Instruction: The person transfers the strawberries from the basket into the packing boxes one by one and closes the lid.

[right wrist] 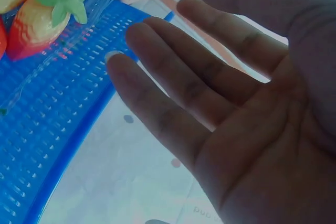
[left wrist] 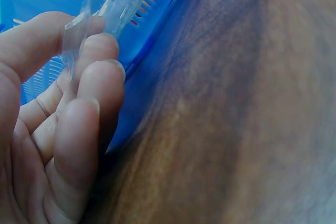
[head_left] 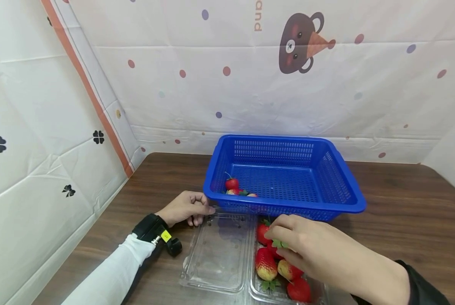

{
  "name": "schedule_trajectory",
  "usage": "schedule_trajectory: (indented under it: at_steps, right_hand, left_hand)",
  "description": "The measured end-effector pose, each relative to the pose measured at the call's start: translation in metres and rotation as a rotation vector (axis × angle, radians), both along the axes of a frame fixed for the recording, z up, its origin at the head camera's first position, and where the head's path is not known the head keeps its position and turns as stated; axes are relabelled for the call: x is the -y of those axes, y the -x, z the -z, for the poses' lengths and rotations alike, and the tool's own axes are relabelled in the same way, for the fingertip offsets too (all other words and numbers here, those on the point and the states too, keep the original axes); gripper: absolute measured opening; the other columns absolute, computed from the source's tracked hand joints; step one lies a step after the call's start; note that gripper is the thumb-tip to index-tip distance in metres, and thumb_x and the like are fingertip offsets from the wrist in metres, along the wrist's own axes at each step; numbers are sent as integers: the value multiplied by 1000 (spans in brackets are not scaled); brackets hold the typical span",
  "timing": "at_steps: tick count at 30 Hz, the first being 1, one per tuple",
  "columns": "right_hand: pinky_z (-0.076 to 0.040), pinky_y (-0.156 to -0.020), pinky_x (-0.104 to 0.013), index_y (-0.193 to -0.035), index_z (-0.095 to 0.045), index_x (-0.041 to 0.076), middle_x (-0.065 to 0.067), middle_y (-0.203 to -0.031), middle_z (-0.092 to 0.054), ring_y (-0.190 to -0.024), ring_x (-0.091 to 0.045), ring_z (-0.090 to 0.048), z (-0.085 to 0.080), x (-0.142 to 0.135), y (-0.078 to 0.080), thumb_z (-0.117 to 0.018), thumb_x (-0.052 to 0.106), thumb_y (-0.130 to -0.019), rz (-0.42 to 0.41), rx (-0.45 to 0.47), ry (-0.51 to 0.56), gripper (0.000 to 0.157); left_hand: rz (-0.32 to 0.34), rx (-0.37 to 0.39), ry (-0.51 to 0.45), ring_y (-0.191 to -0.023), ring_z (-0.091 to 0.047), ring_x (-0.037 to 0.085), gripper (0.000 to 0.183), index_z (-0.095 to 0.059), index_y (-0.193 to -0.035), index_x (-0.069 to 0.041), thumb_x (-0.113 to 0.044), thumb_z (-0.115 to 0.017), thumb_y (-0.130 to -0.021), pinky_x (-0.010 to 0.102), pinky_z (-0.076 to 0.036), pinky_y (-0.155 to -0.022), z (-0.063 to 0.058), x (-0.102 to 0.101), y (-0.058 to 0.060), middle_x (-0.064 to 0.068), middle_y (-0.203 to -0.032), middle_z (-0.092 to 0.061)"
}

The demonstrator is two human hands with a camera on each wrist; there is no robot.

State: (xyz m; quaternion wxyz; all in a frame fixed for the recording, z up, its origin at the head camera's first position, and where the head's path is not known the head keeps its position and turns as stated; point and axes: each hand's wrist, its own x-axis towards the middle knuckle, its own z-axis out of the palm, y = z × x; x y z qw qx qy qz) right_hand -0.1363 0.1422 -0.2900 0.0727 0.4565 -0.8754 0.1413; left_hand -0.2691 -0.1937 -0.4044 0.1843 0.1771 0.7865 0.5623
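My left hand (head_left: 187, 207) pinches the far left corner of a clear plastic clamshell's lid (head_left: 220, 258); the left wrist view shows the thin plastic edge (left wrist: 76, 38) between thumb and fingers. The lid lies folded out to the left of the container's filled half (head_left: 252, 286). In that half sit several strawberries (head_left: 265, 260), red with pale yellowish parts and green leaves. Over them hovers my right hand (head_left: 307, 239), its fingers loosely extended with nothing held, as the right wrist view shows. A strawberry with a green cap (right wrist: 39, 24) appears beside the fingertips there.
A blue perforated basket (head_left: 288, 204) stands right behind the clamshell. Inside its near left corner are a few strawberries (head_left: 232, 184). The brown wooden table (head_left: 399, 212) ends at a white printed cloth (head_left: 250, 93) at the back and left.
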Motion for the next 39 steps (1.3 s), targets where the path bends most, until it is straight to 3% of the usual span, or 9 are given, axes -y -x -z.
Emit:
schedule_trajectory:
  at_steps: [11, 26, 39]
  right_hand:
    - [-57, -65, -21, -108, -66, 18, 5, -104, -63, -87, -6, -61, -5, 2, 14, -80, 11, -75, -29, -167, 82, 36]
    - [-58, -68, -25, -104, -68, 13, 2, -103, -65, -90, -7, -62, -8, 8, 34, -80, 9, -76, -16, -239, 123, 30]
    - [-59, -72, -28, -104, -68, 12, 0, -100, -66, -88, -10, -64, -6, 13, 54, -79, 11, -79, 60, -161, 71, 27]
  left_hand:
    - [4, -6, -1, -46, -54, 16, 31, -58, -81, -6, -31, -76, -83, 21, -47, -40, 0, 0, 0, 4, -57, -59]
    - [6, -12, 9, -47, -54, 16, 31, -57, -81, -7, -32, -75, -83, 21, -47, -41, 1, -2, 0, 4, -58, -59]
    - [15, -12, -2, -47, -54, 15, 29, -57, -81, -7, -30, -74, -84, 20, -47, -41, 1, 0, 0, 3, -57, -59]
